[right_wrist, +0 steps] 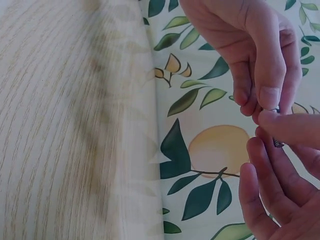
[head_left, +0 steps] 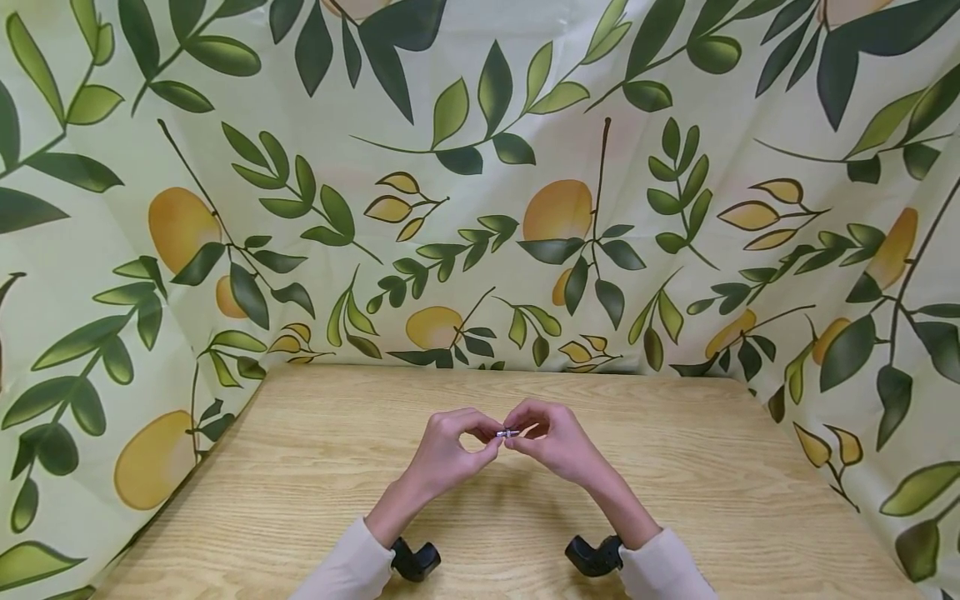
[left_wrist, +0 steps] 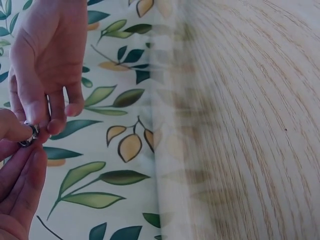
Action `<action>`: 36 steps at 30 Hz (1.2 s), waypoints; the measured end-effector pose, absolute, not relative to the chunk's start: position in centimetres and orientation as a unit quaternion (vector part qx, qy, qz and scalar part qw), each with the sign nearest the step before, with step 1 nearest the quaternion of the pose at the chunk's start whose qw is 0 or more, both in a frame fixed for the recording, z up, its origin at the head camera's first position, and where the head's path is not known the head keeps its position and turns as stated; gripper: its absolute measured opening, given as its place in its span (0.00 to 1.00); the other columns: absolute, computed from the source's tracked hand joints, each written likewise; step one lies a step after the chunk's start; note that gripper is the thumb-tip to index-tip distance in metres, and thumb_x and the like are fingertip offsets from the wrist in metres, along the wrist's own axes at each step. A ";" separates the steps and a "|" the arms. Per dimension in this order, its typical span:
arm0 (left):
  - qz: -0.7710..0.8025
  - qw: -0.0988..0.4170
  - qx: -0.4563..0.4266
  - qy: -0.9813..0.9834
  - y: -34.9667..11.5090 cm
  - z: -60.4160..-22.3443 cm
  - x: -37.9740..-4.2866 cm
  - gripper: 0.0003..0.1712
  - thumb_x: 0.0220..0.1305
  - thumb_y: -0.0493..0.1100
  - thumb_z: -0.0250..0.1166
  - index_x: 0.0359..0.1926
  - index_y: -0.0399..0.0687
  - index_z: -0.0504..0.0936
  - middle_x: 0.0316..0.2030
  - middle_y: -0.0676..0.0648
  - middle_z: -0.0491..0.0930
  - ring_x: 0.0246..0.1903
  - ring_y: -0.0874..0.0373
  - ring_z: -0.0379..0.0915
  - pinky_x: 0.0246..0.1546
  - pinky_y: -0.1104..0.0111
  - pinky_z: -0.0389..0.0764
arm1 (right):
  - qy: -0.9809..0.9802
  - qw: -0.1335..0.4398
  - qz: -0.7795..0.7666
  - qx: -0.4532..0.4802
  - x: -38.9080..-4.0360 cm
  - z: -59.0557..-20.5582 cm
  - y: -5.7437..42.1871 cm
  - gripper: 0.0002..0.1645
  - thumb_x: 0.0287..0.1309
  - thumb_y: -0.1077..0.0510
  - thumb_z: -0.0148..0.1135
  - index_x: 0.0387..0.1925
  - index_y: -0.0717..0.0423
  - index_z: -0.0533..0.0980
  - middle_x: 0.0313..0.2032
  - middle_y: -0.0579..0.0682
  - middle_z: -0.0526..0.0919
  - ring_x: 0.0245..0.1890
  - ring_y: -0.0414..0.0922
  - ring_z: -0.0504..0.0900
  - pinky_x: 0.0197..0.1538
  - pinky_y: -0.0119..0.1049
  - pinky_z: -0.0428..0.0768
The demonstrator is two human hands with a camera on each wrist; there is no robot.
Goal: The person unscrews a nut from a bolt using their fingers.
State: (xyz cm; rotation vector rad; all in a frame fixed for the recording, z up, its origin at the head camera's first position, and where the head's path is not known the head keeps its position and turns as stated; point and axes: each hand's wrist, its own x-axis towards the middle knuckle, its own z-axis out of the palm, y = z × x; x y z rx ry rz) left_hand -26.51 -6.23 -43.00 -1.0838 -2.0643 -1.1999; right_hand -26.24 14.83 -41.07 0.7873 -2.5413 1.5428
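Thumb and fingertips of the left hand [head_left: 447,454] are pinched together on one end of a small metal piece [head_left: 507,433]; those of the right hand [head_left: 560,442] are clamped on the other end. The piece lies crosswise between the two hands, held above the desk [head_left: 315,483], about midway between its left and right edges and nearer the far edge than the wrists are. Its surface is silvery with darker bands; most of it is covered by the fingertips, and its exact form is too small to tell. In the head view, index finger and thumb of each hand bow apart behind the pinch, leaving a rounded gap. In the right wrist view, the other fingers of the right hand extend beside the piece, slightly spread.

Farther out, the forearms slant toward the near side of the desk and enter pale sleeves [head_left: 347,565]. A black device [head_left: 415,559] sits at the left wrist, and a matching black fitting [head_left: 593,556] at the right; both are on the inner side. Soft shadows fall on the wood grain below the hands. Along the far, left and right edges of the desk rises a pale cloth [head_left: 480,187] printed with green leaves and orange fruit.
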 end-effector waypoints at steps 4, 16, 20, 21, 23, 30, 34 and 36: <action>-0.443 0.261 -0.400 -0.759 -6.3 -43.0 -26.5 0.08 0.55 0.29 0.74 0.36 0.43 0.90 0.32 0.49 0.90 0.29 0.64 0.86 0.34 0.75 0.87 | -0.829 0.025 0.500 0.249 -26.3 -41.0 14.9 0.09 0.63 0.57 0.72 0.43 0.56 0.84 0.41 0.52 0.88 0.41 0.40 0.85 0.43 0.33 0.85; -0.445 0.257 -0.398 -0.760 -6.3 -43.0 -26.4 0.09 0.55 0.29 0.73 0.37 0.43 0.90 0.32 0.50 0.90 0.30 0.64 0.86 0.34 0.71 0.88 | -0.841 -0.012 0.478 0.254 -26.4 -41.1 15.1 0.11 0.69 0.52 0.66 0.43 0.54 0.87 0.39 0.48 0.90 0.40 0.43 0.85 0.41 0.36 0.85; -0.443 0.252 -0.396 -0.763 -6.3 -43.0 -26.4 0.08 0.56 0.30 0.73 0.37 0.43 0.90 0.32 0.48 0.90 0.30 0.64 0.86 0.34 0.70 0.88 | -0.842 0.006 0.482 0.244 -26.2 -40.9 14.9 0.08 0.65 0.55 0.70 0.43 0.53 0.86 0.40 0.47 0.89 0.40 0.40 0.84 0.41 0.32 0.84; -0.444 0.251 -0.395 -0.764 -6.3 -42.9 -26.4 0.08 0.56 0.30 0.73 0.37 0.43 0.90 0.33 0.48 0.90 0.31 0.64 0.86 0.34 0.71 0.88 | -0.840 0.009 0.485 0.244 -26.1 -40.9 14.9 0.08 0.64 0.55 0.70 0.43 0.54 0.86 0.40 0.48 0.89 0.40 0.40 0.84 0.42 0.33 0.85; -0.444 0.250 -0.394 -0.765 -6.3 -42.9 -26.4 0.08 0.56 0.29 0.73 0.37 0.43 0.90 0.32 0.48 0.90 0.30 0.64 0.86 0.34 0.72 0.88 | -0.838 0.013 0.489 0.243 -26.1 -40.8 14.8 0.08 0.63 0.56 0.71 0.43 0.54 0.86 0.40 0.49 0.89 0.40 0.41 0.84 0.42 0.34 0.85; -0.445 0.256 -0.395 -0.762 -6.2 -42.9 -26.4 0.08 0.55 0.29 0.73 0.36 0.42 0.89 0.32 0.48 0.90 0.30 0.64 0.86 0.34 0.74 0.87 | -0.833 0.026 0.498 0.242 -26.2 -41.0 14.9 0.09 0.60 0.58 0.74 0.42 0.56 0.84 0.40 0.52 0.88 0.41 0.42 0.84 0.43 0.35 0.86; -0.443 0.261 -0.393 -0.762 -6.2 -42.9 -26.5 0.09 0.55 0.29 0.73 0.36 0.43 0.89 0.32 0.49 0.91 0.29 0.65 0.86 0.34 0.74 0.87 | -0.836 0.017 0.495 0.236 -26.3 -40.9 15.0 0.11 0.64 0.54 0.71 0.44 0.56 0.84 0.40 0.51 0.88 0.41 0.41 0.84 0.42 0.34 0.85; -0.443 0.263 -0.391 -0.763 -6.2 -43.0 -26.5 0.09 0.54 0.28 0.73 0.36 0.43 0.90 0.32 0.49 0.90 0.29 0.65 0.86 0.33 0.73 0.87 | -0.838 0.005 0.491 0.239 -26.4 -40.9 15.1 0.12 0.67 0.52 0.67 0.45 0.56 0.84 0.39 0.51 0.88 0.39 0.41 0.84 0.41 0.35 0.86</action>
